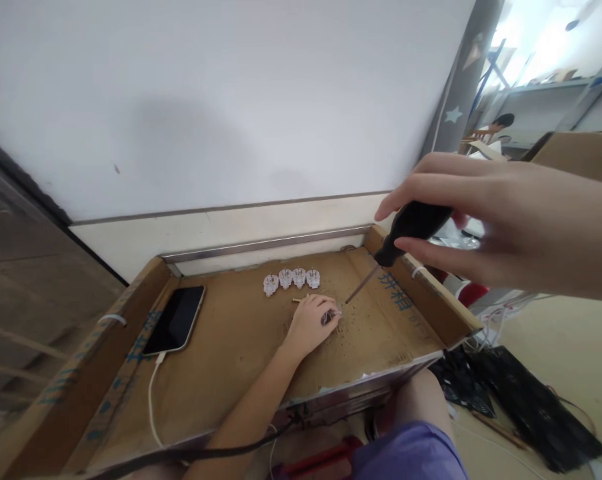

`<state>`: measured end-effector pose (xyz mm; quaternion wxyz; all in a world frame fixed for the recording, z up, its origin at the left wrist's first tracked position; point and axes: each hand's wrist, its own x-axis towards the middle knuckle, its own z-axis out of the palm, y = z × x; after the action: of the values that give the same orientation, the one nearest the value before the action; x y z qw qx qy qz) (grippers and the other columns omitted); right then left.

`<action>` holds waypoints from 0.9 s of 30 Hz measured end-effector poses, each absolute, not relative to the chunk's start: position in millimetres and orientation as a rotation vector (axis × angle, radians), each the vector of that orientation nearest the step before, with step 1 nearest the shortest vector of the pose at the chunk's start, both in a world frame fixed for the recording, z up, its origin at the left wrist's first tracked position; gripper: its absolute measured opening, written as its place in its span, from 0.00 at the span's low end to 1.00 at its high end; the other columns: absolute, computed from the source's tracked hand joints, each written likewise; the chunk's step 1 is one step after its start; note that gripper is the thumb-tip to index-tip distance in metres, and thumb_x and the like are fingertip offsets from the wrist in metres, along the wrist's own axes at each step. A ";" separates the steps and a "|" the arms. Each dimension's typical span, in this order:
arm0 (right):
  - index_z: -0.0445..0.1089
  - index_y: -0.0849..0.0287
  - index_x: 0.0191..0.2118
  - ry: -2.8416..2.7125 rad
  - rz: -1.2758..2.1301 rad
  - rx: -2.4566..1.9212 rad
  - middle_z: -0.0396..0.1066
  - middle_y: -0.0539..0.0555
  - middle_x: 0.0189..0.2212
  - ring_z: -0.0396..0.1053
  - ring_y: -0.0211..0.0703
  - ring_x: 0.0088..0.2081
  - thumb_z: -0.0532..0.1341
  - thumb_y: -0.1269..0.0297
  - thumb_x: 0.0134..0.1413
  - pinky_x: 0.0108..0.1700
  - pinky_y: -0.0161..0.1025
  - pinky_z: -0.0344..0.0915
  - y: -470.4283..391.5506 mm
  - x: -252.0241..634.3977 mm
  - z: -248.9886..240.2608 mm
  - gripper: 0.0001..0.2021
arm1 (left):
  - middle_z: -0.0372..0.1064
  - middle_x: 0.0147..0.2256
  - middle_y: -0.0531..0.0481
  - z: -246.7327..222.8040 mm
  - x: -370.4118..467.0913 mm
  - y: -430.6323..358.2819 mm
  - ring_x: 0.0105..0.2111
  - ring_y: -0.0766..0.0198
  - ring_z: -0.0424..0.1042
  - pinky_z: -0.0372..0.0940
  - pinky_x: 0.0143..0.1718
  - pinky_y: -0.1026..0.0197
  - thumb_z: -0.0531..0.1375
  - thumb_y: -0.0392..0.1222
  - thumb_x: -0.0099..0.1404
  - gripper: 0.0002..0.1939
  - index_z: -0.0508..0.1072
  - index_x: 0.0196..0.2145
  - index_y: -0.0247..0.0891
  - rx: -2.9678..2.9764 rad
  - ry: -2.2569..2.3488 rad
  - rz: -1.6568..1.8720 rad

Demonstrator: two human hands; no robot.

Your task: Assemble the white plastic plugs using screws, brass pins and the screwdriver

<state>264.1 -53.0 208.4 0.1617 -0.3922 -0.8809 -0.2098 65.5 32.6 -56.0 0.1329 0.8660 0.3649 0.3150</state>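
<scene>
My right hand (455, 213) is raised at the right, its fingers wrapped round the black handle of a screwdriver (415, 230). The screwdriver's thin shaft slants down to the left, and its tip is close to my left hand but apart from it. Low on the cardboard, my left hand (315, 323) has its fingers curled over a small piece that is mostly hidden; only a pale bit shows at the fingertips. Just beyond that hand stand several white plug parts (285, 278) with metal pins, side by side. A thin brass-coloured piece (297, 300) lies by the knuckles.
A cardboard tray (231, 360) with raised sides forms the work surface. On its left lies a phone (175, 320) with a white charging cable (151, 400). A white panel (221, 107) rises behind. Black bags (535, 400) lie on the floor at right; another person (498, 125) sits far back.
</scene>
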 end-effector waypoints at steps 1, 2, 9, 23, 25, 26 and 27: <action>0.63 0.51 0.47 -2.518 -0.644 -1.139 0.62 0.48 0.37 0.55 0.25 0.20 0.48 0.51 0.58 0.22 0.30 0.51 -52.1 264.9 206.9 0.17 | 0.72 0.39 0.51 -53.9 65.1 32.6 0.42 0.61 0.68 0.59 0.47 0.55 0.57 0.40 0.60 0.04 0.73 0.30 0.41 2.501 1.095 0.930; 0.63 0.51 0.47 -2.518 -0.693 -1.157 0.62 0.48 0.38 0.54 0.24 0.19 0.48 0.50 0.58 0.22 0.29 0.49 -50.8 265.7 205.0 0.18 | 0.72 0.39 0.52 -51.6 64.2 33.1 0.42 0.61 0.68 0.59 0.47 0.55 0.57 0.42 0.61 0.06 0.73 0.31 0.41 2.482 1.135 0.955; 0.66 0.57 0.44 -2.294 -0.879 -1.217 0.61 0.53 0.36 0.61 0.34 0.30 0.52 0.54 0.58 0.29 0.33 0.55 -40.2 279.1 167.4 0.15 | 0.72 0.33 0.50 -43.3 27.3 51.3 0.36 0.61 0.68 0.61 0.42 0.57 0.54 0.45 0.64 0.09 0.73 0.34 0.41 2.397 1.430 1.099; 0.65 0.57 0.40 -1.797 -0.079 -1.746 0.65 0.53 0.34 0.66 0.41 0.36 0.55 0.66 0.47 0.39 0.37 0.63 -70.1 267.3 -57.9 0.12 | 0.73 0.33 0.52 -49.0 -12.9 53.1 0.35 0.61 0.68 0.61 0.38 0.59 0.54 0.45 0.63 0.10 0.73 0.36 0.43 2.438 1.549 0.868; 0.65 0.56 0.43 -1.796 -0.011 -1.791 0.65 0.53 0.37 0.66 0.42 0.39 0.53 0.65 0.49 0.40 0.37 0.63 -64.5 263.5 -61.2 0.14 | 0.73 0.35 0.51 -48.6 -11.3 51.4 0.38 0.59 0.68 0.61 0.40 0.57 0.53 0.45 0.64 0.10 0.74 0.35 0.43 2.464 1.581 0.823; 0.65 0.55 0.44 -1.778 0.014 -1.816 0.65 0.53 0.38 0.66 0.42 0.40 0.53 0.63 0.51 0.39 0.37 0.63 -62.1 262.0 -61.4 0.14 | 0.73 0.36 0.51 -48.3 -11.3 50.6 0.39 0.57 0.67 0.61 0.41 0.56 0.53 0.46 0.64 0.10 0.74 0.36 0.43 2.468 1.604 0.808; 0.65 0.55 0.44 -1.756 0.034 -1.837 0.65 0.53 0.38 0.66 0.42 0.40 0.52 0.62 0.52 0.38 0.37 0.62 -60.3 260.8 -61.3 0.13 | 0.73 0.37 0.51 -48.0 -11.7 50.0 0.40 0.56 0.67 0.60 0.41 0.55 0.54 0.46 0.63 0.10 0.74 0.36 0.44 2.461 1.627 0.804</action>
<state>260.8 -60.3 -61.3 0.2956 -0.6906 -0.6600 0.0126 -11.7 50.0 -48.0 0.0418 0.8041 0.5316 0.2628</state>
